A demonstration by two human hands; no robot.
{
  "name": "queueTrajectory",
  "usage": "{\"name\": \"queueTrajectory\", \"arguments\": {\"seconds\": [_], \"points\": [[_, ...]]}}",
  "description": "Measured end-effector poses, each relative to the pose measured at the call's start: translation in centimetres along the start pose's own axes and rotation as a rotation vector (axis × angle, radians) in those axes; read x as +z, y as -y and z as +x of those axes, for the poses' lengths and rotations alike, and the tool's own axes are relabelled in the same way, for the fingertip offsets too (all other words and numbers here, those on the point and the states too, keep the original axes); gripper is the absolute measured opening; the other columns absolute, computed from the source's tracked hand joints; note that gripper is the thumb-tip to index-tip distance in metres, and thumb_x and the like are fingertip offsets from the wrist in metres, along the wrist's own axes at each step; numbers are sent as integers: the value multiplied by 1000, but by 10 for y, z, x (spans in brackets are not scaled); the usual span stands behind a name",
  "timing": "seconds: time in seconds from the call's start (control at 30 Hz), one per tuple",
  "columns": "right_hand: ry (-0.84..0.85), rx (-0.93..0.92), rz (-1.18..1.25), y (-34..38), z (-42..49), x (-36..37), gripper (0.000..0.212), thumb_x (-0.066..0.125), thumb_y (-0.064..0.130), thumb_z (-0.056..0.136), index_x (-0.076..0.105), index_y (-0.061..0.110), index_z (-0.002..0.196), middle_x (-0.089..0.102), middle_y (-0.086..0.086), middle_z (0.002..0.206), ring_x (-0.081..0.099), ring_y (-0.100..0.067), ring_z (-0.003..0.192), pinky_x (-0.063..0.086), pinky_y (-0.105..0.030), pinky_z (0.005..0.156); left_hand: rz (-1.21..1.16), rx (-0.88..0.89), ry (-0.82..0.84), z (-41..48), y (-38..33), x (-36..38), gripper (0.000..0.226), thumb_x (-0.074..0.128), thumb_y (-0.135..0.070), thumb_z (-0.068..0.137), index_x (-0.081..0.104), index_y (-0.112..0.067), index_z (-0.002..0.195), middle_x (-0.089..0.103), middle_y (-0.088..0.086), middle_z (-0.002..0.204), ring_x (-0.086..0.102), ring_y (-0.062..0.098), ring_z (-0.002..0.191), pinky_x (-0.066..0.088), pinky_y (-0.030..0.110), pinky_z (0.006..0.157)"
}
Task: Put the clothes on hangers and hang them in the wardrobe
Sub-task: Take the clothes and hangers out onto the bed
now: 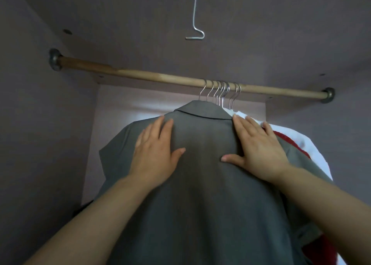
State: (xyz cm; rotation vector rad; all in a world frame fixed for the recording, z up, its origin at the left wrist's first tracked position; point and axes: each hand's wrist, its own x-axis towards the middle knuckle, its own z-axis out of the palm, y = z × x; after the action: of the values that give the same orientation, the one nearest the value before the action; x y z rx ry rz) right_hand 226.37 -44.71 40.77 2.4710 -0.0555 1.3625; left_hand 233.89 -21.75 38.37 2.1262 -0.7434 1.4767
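Observation:
A grey collared shirt (200, 184) hangs on a metal hanger from the wooden rail (140, 76) inside the wardrobe, its back facing me. My left hand (155, 154) lies flat on its left shoulder, fingers spread. On the right shoulder rests my right hand (259, 150), also flat, palm against the cloth. Neither hand grips anything. Several metal hanger hooks (220, 93) bunch together on the rail above the collar. Behind the grey shirt hang a white garment (313, 150) and a red one (289, 142), mostly hidden.
A bent metal wire hook (195, 35) dangles from the wardrobe ceiling above the rail. The wardrobe's left wall (40, 134) and right wall (345, 124) close in the space. The rail's left stretch carries no hangers.

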Motion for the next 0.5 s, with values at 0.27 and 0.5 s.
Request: {"name": "queueTrajectory", "arguments": {"seconds": [0.27,0.5], "points": [[-305,-43,95,-5,12,15,84,53,70,73,48,12,134,59,-8,124,53,-32,114,39,-43,95,51,-56,118,42,37,19,94,51,-64,78,9,-16,147,13,2,155,9,19,142,9,41,115],[-495,106,128,-2,36,21,34,70,40,77,70,20,104,67,-5,91,59,-32,84,35,-34,69,37,-71,16,60,41,37,54,39,-48,92,37,-23,139,45,2,135,37,21,127,20,41,110]]}}
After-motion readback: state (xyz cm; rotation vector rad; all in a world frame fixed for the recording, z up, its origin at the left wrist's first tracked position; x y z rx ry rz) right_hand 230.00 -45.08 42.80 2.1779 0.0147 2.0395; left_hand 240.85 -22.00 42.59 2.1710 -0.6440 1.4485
